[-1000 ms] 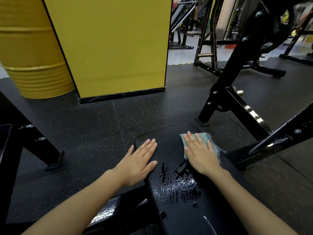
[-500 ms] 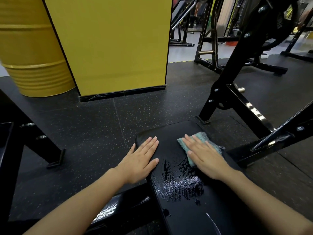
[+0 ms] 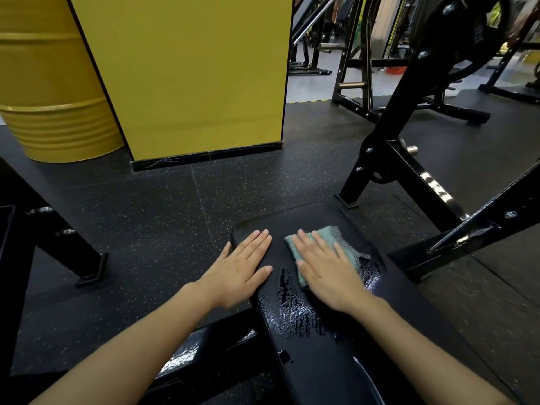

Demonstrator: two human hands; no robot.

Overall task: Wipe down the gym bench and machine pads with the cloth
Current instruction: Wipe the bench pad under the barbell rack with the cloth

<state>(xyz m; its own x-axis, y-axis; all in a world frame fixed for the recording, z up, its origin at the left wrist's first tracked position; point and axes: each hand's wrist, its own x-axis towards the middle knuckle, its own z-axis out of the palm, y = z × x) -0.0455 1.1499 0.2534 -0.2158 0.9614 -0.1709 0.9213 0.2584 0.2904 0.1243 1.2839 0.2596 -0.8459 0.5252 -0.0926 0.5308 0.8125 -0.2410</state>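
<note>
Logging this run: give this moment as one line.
right hand presses cloth on bench pad; left hand flat on pad; wet streaks

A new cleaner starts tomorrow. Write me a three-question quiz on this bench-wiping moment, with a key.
1. True or false: the right hand presses the teal cloth flat against the bench pad.
2. The left hand: A) holds a spray bottle; B) rests flat on the pad's left edge; C) grips a dumbbell.
3. Fill in: the wet streaks lie ___ to the person than the cloth does.

Key: 1 true; 2 B; 3 nearer.
</note>
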